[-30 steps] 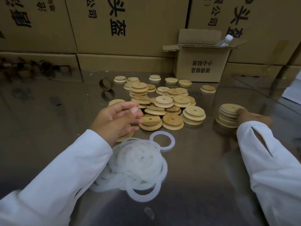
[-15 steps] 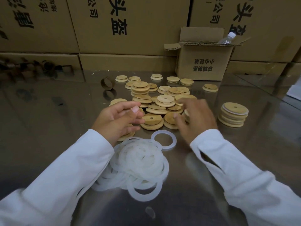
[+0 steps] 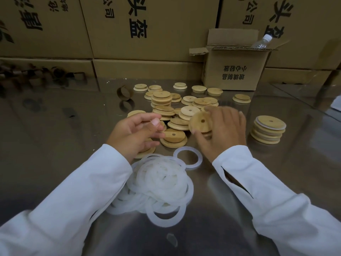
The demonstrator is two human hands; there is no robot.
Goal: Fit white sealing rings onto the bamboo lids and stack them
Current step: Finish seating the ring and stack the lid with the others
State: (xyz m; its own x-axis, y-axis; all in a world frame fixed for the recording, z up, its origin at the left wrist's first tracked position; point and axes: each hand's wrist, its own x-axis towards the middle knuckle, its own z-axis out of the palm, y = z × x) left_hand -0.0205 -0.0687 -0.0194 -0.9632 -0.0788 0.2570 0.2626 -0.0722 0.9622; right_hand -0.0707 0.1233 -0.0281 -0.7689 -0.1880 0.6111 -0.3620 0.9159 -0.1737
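At centre frame, slightly right, one bamboo lid (image 3: 201, 122), held above the heap and tilted, small hole toward the camera, grasped by the right hand (image 3: 224, 133) with thumb below and fingers curled over the far rim. Just left of it, the left hand (image 3: 132, 135), fingers curled, thumb tip pressed toward the forefinger. Perhaps something pale and thin pinched there; cannot tell.

Behind and beneath both hands, a heap of loose lids (image 3: 184, 109): well over a dozen, some overlapping, with one short pile (image 3: 161, 98) of about five at its left and six more lying singly along the far side. At right of frame, well apart from the heap, one neat stack of lids (image 3: 268, 129), white rims showing between the layers, roughly six high.

Lower centre, between two white sleeves (image 3: 60, 209), a tangled pile of white sealing rings (image 3: 160, 183), too overlapped to count. One single ring (image 3: 188, 148) lying flat at the pile's upper right edge. All on a shiny metal table (image 3: 55, 130).

Upper right, one small cardboard box (image 3: 234, 71), flaps open, with one clear plastic bottle (image 3: 262, 41), white-capped, poking out; other contents hidden. Left of the heap, one cardboard hoop (image 3: 119, 93) standing on edge. Along the back, a wall of large printed cartons (image 3: 147, 24), closed.
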